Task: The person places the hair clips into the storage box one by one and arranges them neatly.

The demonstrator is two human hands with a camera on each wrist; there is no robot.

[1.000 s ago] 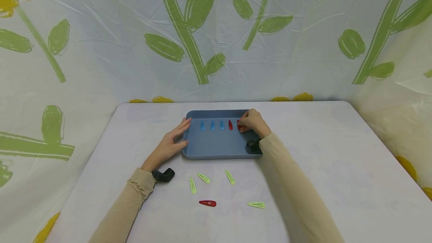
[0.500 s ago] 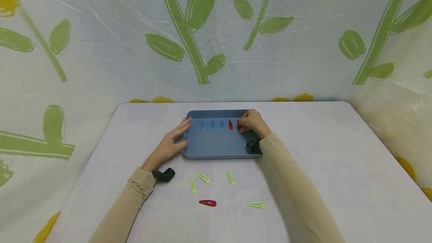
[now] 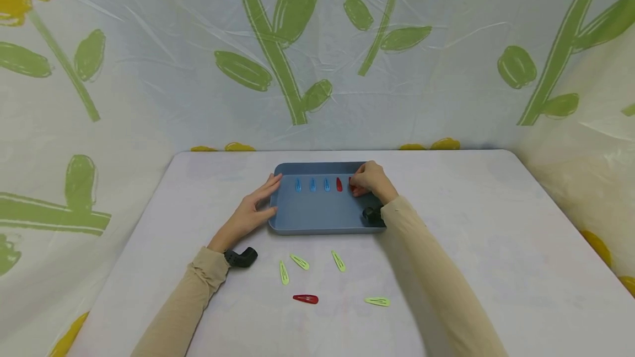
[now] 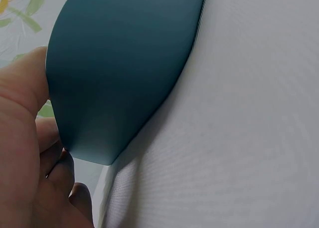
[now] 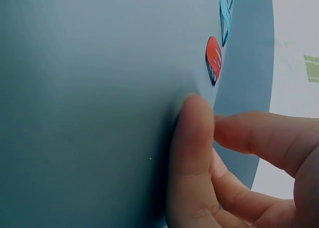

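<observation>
A blue-grey tray (image 3: 319, 216) lies on the table, holding a row of three blue hair clips (image 3: 312, 184) and a red hair clip (image 3: 339, 184). At the row's right end my right hand (image 3: 373, 180) pinches another red hair clip (image 3: 350, 181) down at the tray floor; fingers hide most of it. In the right wrist view, thumb and index finger meet beside the neighbouring red clip (image 5: 213, 60). My left hand (image 3: 248, 214) rests with spread fingers against the tray's left rim, which the left wrist view shows close up (image 4: 124, 78).
On the white table in front of the tray lie several yellow-green hair clips (image 3: 338, 261) and one red hair clip (image 3: 305, 299). A black wrist device (image 3: 241, 258) sits on the left wrist. A flower-printed curtain (image 3: 168, 70) stands behind the table.
</observation>
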